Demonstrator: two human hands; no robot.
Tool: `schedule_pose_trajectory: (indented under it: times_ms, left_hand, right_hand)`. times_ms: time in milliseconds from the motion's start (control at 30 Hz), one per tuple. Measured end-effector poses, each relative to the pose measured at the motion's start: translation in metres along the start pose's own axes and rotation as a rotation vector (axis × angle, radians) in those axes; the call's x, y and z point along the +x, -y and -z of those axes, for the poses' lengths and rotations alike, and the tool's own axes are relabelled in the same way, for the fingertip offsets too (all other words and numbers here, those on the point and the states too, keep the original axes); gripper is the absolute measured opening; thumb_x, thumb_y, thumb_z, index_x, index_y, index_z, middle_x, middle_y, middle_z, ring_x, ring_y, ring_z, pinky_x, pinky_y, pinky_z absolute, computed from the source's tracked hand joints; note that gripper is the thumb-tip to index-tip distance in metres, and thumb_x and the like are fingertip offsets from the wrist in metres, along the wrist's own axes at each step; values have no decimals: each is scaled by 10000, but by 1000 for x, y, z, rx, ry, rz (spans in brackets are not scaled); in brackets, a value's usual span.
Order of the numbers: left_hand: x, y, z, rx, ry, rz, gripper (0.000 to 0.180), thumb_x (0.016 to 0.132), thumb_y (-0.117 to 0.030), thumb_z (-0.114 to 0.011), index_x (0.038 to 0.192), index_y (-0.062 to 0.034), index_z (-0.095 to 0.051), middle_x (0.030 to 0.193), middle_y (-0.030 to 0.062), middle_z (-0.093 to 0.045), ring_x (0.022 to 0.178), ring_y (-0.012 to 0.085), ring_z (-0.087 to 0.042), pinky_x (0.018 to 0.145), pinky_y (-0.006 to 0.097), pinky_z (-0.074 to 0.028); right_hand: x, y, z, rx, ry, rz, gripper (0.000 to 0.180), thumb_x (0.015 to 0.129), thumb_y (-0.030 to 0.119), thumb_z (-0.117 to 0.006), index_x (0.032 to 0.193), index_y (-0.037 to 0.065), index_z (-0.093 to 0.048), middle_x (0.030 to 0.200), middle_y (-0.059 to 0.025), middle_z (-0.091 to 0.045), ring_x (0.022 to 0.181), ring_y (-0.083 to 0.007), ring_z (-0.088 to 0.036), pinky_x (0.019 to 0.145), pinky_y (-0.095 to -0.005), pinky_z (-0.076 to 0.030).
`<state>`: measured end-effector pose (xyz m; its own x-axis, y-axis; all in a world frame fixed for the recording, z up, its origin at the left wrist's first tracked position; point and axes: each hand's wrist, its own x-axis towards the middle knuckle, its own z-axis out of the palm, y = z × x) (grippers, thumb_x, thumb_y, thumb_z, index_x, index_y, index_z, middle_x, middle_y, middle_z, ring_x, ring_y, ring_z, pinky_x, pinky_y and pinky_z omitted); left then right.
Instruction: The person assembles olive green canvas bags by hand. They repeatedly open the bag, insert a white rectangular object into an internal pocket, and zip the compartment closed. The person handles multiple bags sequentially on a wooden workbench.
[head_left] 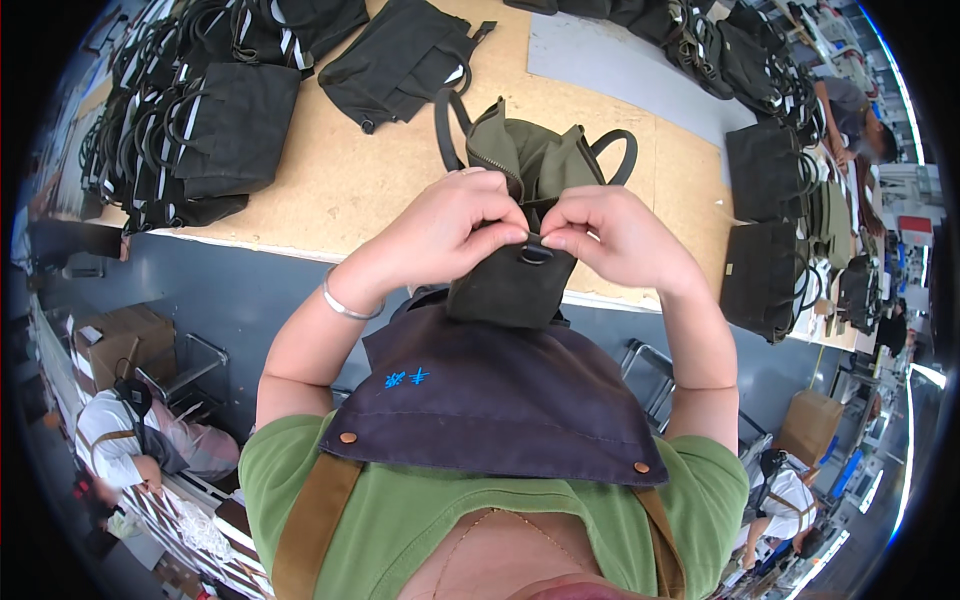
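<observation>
A dark olive handbag [505,285] stands end-on at the table's near edge, close against my apron. Its zipped top gapes, showing a lighter olive lining [545,160], and its two loop handles stick out to either side. My left hand [455,225] pinches the upper edge of the bag's end panel between thumb and fingers. Just beside it, my right hand [610,235] pinches the same edge, the two thumbs almost meeting. Right below the thumbs, a dark D-ring [535,254] sits on the panel. The fingertips partly hide the edge they grip.
Rows of dark handbags [235,130] crowd the table's left side, and more bags [765,270] line its right. One dark bag [400,65] lies flat beyond mine. A grey sheet [620,75] covers part of the wooden tabletop [685,170]. Other people sit working at both sides.
</observation>
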<state>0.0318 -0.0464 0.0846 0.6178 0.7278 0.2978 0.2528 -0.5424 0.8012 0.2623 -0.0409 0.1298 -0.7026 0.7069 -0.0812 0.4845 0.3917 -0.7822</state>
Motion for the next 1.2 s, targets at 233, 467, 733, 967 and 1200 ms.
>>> schedule_pose_trajectory:
  times_ms: [233, 467, 733, 967, 1200]
  left_hand:
    - [-18, 3, -19, 316, -127, -155, 189, 728, -82, -756, 912, -102, -717, 743, 12, -559, 723, 223, -533, 677, 328, -421]
    - [-74, 56, -65, 77, -452, 175, 113, 773, -21, -730, 872, -46, -684, 815, 45, -639, 762, 194, -576, 688, 305, -463]
    - [-92, 57, -92, -549, -292, 729, 140, 930, -156, -643, 938, -16, -643, 771, -45, -597, 675, 18, -482, 616, 190, -405]
    - [-90, 54, -101, -621, -313, 702, 127, 917, -158, -655, 918, -31, -653, 746, -49, -606, 638, 15, -461, 576, 195, -380]
    - [-93, 68, -93, -542, -513, 708, 203, 897, -147, -672, 1057, -41, -606, 810, -46, -572, 691, 32, -479, 611, 195, -398]
  right_hand:
    - [-19, -18, -42, -364, -346, 229, 110, 742, 68, -697, 844, 64, -655, 802, -54, -596, 758, -253, -580, 678, -372, -485]
    - [-26, -61, -101, -285, -386, 31, 100, 777, 134, -704, 856, 78, -677, 798, -49, -617, 764, -245, -598, 689, -366, -493]
    - [-6, -47, -121, -306, -424, -35, 128, 725, 137, -754, 818, 82, -684, 795, -39, -642, 740, -242, -614, 661, -358, -484]
    - [-1, -45, -130, -275, -511, -90, 79, 712, 128, -741, 765, 107, -686, 747, -17, -622, 723, -219, -600, 688, -344, -445]
    - [-15, -40, -109, -235, -608, 14, 196, 703, 97, -742, 882, 126, -666, 904, -33, -609, 870, -241, -584, 772, -355, -428]
